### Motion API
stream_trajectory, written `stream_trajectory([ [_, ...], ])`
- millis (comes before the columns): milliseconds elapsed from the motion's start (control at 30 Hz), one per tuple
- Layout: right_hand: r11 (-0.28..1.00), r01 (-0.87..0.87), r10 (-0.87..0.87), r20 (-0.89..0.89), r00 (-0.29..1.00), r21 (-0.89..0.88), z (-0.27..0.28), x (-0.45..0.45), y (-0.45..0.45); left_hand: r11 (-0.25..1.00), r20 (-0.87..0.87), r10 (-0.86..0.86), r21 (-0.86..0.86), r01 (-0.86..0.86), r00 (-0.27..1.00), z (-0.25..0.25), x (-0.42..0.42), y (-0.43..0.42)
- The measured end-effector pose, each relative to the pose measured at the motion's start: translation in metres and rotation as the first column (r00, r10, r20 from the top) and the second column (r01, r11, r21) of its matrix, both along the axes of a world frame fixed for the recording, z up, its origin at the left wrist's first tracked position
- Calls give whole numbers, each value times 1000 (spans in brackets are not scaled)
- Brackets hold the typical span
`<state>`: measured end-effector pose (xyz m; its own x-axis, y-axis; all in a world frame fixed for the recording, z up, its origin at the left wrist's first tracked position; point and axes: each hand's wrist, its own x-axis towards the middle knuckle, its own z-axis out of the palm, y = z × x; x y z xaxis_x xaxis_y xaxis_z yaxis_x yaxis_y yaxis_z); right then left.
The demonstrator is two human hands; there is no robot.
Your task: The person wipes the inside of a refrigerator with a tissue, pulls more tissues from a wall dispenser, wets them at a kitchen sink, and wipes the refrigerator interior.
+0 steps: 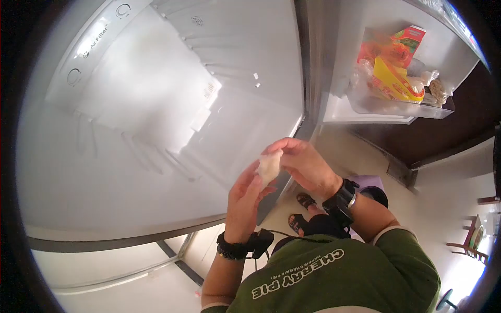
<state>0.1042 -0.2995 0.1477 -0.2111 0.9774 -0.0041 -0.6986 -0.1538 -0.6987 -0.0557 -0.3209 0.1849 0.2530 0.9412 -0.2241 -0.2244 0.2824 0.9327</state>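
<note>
A small pale, whitish piece (270, 166), perhaps a cloth or sponge, is held between my two hands in front of the open fridge. My left hand (244, 197) grips its lower left side with the thumb on top. The fingers of my right hand (302, 163) pinch its upper right edge. Behind the hands is the white fridge interior (245, 125), with a bright panel at the back and two small white bits on the wall.
An open fridge door (349, 83) at the upper right has a clear bin (412, 108) of colourful food packets (394, 78). Below are the tiled floor, my sandalled feet and a purple object (371, 182). A wooden chair (469, 245) stands far right.
</note>
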Motion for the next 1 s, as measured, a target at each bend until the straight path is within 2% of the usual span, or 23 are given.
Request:
stream_trajectory([
  [67, 999, 21, -23, 68, 997, 33, -3, 2, 1, 992, -12, -116, -56, 115, 993, -7, -4, 4],
  [100, 997, 45, -52, 123, 991, 58, -6, 2, 2, 994, -43, -101, -39, 99, 994, -12, -6, 6],
  [167, 990, 99, -123, 264, 957, 101, -11, 1, 3, 998, -104, -66, -2, 66, 992, -21, -10, 9],
  [233, 977, 155, -203, 429, 880, 143, -13, 0, 3, 999, -63, 21, 37, -19, 998, -20, -8, 10],
  [333, 967, 173, -241, 451, 859, 187, -18, -4, 5, 986, -8, 135, 101, -133, 991, -25, -10, 13],
  [433, 944, 168, -307, 575, 759, 283, -16, -6, 5, 963, -26, 212, 173, -205, 977, -26, -10, 14],
  [533, 992, 82, -105, 266, 958, 96, -11, -10, 5, 918, -148, 319, 293, -267, 936, -27, -11, 16],
  [633, 994, -33, 39, 59, 998, -102, -4, -12, 7, 876, -265, 384, 407, -259, 884, -30, -13, 18],
  [733, 1000, -17, 17, 357, 934, -2, -17, -16, 10, 842, -328, 420, 488, -229, 846, -36, -15, 20],
  [867, 981, 82, -175, 628, 759, 174, -36, -22, 15, 798, -449, 471, 584, -150, 759, -41, -19, 22],
  [933, 955, 189, -296, 705, 645, 228, -33, -26, 17, 728, -511, 481, 686, 1, 713, -42, -16, 18],
  [1000, 971, 190, -232, 752, 617, 143, -23, -28, 19, 662, -554, 477, 737, 135, 682, -40, -10, 14],
])
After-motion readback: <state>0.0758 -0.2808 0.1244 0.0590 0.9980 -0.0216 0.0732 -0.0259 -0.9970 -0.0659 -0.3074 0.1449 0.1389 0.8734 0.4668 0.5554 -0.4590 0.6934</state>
